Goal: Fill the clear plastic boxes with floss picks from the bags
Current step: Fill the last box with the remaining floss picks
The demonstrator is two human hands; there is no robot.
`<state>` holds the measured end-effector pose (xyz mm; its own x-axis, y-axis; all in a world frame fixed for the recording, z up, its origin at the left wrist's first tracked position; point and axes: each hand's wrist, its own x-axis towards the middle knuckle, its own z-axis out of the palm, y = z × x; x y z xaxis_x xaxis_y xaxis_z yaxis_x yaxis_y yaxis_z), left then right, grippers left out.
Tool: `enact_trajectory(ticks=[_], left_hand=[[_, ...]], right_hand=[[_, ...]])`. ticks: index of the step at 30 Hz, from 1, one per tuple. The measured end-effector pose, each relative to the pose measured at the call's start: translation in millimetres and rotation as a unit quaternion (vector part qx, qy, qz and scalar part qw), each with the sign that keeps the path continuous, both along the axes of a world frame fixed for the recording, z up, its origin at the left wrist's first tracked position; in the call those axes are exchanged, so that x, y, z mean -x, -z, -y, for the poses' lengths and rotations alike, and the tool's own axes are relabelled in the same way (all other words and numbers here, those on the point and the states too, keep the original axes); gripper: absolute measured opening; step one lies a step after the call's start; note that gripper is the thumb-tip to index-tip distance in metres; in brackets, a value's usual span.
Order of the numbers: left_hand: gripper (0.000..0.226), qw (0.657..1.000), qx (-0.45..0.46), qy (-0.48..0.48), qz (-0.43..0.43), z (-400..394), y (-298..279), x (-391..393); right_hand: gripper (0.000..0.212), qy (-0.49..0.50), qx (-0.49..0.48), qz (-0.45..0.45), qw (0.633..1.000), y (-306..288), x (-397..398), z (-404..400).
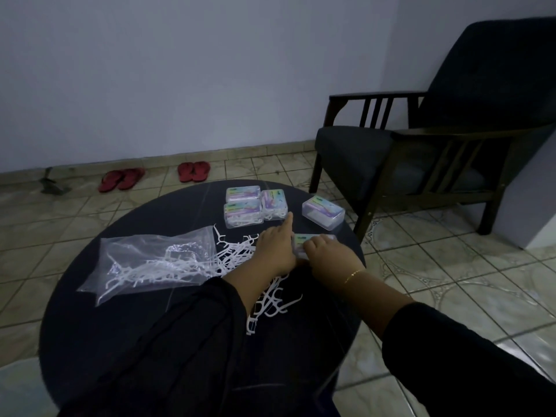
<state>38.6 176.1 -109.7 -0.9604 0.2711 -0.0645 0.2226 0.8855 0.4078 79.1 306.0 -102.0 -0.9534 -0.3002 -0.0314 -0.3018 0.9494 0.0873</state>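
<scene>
While both hands work the small clear plastic box (313, 239) on the round dark desk (126, 320), right grip (319, 248) curls onto it, steadying; left grip (275, 249) extends a finger. Loose white floss picks (270, 299) lie beneath the wrists, within reach.

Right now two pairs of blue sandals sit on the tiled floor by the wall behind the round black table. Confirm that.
Not quite: the two pairs of sandals are red, not blue, as the head view shows. They do sit on the tiled floor behind the round black table.
</scene>
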Motion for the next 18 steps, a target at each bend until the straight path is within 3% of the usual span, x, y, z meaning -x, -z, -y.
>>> enact_trajectory(ticks=[14,18], left_hand=[[0.108,0.996,-0.048,-0.059,0.053,-0.5,10.1,5.7],[0.122,0.996,-0.040,-0.059,0.050,0.5,15.1,5.3]], right_hand=[[0.049,-0.038,-0.069,-0.010,0.997,0.4,4.0,-2.6],[0.044,-0.007,0.000,-0.001,1.000,-14.2,5.6,-2.3]])
